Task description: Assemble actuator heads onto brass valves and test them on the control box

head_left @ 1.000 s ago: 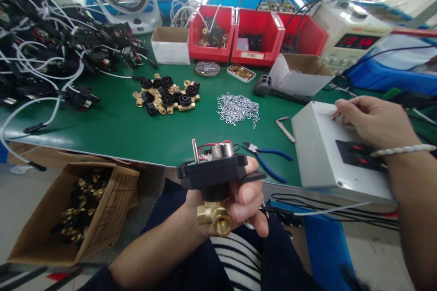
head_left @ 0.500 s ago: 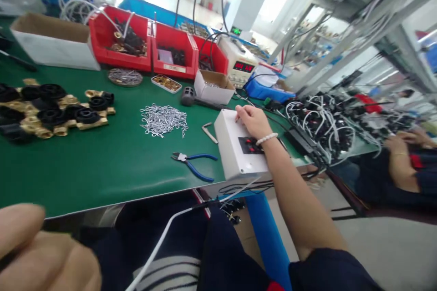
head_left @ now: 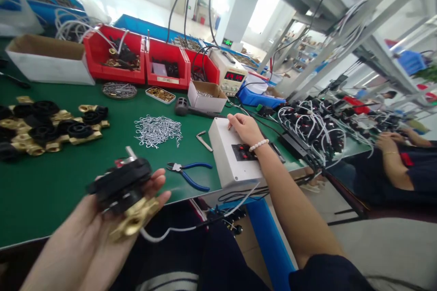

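Note:
My left hand is raised at the table's near edge, palm up, with its fingers round a black motorised valve. The valve has a brass body at its lower end and a white cable running from it. My right hand rests on the far end of a white control box, its fingers bent together at the top face; whatever they pinch there is hidden. A black terminal panel with red parts lies just below that wrist. Blue-handled cutting pliers lie left of the box.
Metal clips lie heaped mid-table, with brass-and-black valve parts at left. Red bins, a power supply and a hammer-like black tool stand behind. Cabled units and another person's hands are at right.
My left hand has come up from the lower left corner, and the black valve in it now shows. My right hand stays on the box. The whole view has shifted slightly.

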`<state>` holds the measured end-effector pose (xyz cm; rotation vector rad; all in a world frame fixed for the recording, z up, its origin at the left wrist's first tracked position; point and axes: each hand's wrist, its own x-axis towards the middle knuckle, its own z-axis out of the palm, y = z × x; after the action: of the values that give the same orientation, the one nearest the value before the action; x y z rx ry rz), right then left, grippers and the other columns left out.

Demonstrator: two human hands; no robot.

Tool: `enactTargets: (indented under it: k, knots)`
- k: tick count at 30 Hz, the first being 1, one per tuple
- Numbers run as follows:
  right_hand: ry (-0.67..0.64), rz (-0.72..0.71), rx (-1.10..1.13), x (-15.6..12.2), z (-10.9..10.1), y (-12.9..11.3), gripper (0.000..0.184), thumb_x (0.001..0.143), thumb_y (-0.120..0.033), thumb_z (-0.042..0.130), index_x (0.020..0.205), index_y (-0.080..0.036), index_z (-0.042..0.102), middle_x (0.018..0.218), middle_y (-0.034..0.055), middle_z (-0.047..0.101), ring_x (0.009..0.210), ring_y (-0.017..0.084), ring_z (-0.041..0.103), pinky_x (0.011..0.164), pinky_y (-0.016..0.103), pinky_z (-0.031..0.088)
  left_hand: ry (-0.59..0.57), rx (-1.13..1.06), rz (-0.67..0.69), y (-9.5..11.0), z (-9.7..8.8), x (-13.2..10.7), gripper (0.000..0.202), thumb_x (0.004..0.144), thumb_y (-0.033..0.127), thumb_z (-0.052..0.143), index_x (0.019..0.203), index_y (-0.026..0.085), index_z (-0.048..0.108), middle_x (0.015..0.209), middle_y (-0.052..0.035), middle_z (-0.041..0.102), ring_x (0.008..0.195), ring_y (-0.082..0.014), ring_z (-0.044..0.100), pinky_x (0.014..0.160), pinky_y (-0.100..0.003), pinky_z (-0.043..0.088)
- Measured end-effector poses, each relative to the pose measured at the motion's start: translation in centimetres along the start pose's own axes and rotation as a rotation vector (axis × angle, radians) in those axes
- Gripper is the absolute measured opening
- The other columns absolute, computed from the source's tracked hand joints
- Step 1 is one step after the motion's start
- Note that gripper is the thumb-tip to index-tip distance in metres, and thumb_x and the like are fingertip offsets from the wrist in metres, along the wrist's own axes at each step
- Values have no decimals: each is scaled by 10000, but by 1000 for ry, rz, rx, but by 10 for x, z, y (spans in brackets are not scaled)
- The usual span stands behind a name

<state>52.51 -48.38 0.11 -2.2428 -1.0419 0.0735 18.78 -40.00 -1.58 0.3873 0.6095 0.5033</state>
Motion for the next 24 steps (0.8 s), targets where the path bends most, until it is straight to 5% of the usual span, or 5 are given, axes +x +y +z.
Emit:
enactTargets:
  k: [4,10,18,24]
  knots:
    - [7,9,0,0,-2,-3,432,905,-506,566,607,-196,607,555,-13,558,559,144,475,613,287,346,74,114,38,-6,15,8,301,951,284,605,1228,183,664,1306,-110,682,1180,-260,658,858,-350,629]
    - [12,6,-49,2,-3,-1,415,882,-530,572,631,-205,627,581,-2,595,568,153,517,604,286,379,-20,223,198,-10,21,5,443,858,286,741,1271,169,628,1262,-113,692,1053,-241,699,833,-305,605]
    - [24,1,-68,1,-4,-8,451,843,-615,572,613,-231,621,566,9,601,576,179,564,612,306,436,-74,228,136,-11,17,2,412,851,349,751,1183,123,664,1063,-129,747,895,-223,725,771,-297,597]
    - [17,117,-41,-3,-5,-23,343,879,-431,625,628,-196,626,601,13,609,613,159,577,675,286,436,-107,231,93,-12,13,1,474,870,445,719,1188,101,650,1021,-159,759,878,-234,735,779,-327,609]
